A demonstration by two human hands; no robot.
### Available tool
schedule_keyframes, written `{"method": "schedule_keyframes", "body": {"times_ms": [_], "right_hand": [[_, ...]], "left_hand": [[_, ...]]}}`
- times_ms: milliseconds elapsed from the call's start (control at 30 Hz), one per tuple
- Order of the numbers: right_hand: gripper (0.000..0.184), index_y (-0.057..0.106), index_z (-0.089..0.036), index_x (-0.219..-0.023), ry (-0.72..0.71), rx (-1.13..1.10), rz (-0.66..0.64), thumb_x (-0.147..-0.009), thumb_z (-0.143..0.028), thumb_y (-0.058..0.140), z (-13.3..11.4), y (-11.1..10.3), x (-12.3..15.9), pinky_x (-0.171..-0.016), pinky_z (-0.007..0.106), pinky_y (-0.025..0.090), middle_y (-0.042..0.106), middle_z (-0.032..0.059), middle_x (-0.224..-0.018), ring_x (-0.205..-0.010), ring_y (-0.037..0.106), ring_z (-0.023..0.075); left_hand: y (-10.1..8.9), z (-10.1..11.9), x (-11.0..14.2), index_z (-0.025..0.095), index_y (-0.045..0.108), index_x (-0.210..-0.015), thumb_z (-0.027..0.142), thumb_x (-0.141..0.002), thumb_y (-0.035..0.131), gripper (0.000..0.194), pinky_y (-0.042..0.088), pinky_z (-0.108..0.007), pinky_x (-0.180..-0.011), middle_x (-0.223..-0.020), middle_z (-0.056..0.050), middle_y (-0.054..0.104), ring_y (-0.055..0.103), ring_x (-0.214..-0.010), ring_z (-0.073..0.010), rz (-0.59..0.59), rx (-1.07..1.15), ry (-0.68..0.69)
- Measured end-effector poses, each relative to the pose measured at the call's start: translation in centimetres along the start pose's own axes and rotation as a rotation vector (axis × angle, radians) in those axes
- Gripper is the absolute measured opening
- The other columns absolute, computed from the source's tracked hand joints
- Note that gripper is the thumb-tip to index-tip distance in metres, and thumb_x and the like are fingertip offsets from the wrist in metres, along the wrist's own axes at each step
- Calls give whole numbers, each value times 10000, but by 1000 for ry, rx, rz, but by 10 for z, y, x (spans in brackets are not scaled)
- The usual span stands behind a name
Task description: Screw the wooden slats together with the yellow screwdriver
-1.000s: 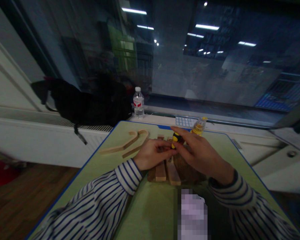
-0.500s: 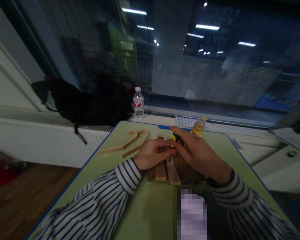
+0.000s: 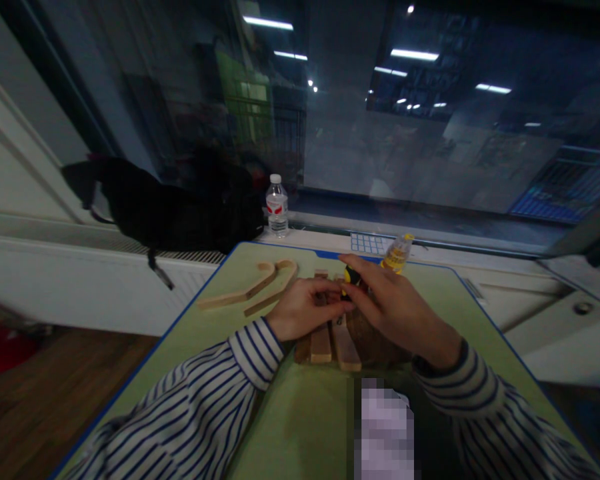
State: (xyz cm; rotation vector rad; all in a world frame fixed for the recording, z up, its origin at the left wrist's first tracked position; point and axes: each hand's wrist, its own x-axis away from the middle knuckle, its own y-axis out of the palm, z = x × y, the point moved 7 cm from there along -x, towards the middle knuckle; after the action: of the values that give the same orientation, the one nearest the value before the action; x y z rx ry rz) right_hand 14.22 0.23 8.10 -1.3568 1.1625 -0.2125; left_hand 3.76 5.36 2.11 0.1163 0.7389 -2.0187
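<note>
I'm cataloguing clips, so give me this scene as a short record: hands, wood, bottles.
Right hand: fingers around a black-and-yellow handle
Left hand: over wooden strips, fingertips by the handle; any grip unclear
Curved wood pieces: two, on the green table, left of the hands
White-capped bottle: upright on the sill
Yellow-capped bottle: beyond the right hand

Looks like an everyday indoor room, hard to pin down as office, classroom or home. Has a wide window [image 3: 340,157] across the upper frame, bright with strip lights [image 3: 269,23], plus a white radiator [image 3: 80,283] at left, wooden floor [image 3: 80,393] at lower left and a blue-edged green surface [image 3: 280,420] at lower centre.
</note>
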Motion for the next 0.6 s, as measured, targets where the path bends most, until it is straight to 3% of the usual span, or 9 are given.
{"method": "schedule_keyframes", "body": {"times_ms": [267, 600], "right_hand": [[533, 323, -193, -1401, 19, -49, 44, -902, -276, 491, 0, -6, 2, -848, 429, 532, 647, 112, -1146, -960, 642, 229], [450, 388, -202, -1364, -2, -11, 8, -919, -237, 447, 2, -2, 1, -876, 446, 521, 637, 114, -1195, -1048, 625, 244]], "left_hand": [[1, -2, 1, 123, 720, -932, 360, -789, 640, 289, 499, -252, -710, -828, -58, 722, 637, -751, -167, -20, 63, -33], [4, -1, 1, 144, 714, -946, 373, -835, 585, 285, 475, -234, -674, -816, -32, 708, 609, -736, -151, -81, 0, -33]]}}
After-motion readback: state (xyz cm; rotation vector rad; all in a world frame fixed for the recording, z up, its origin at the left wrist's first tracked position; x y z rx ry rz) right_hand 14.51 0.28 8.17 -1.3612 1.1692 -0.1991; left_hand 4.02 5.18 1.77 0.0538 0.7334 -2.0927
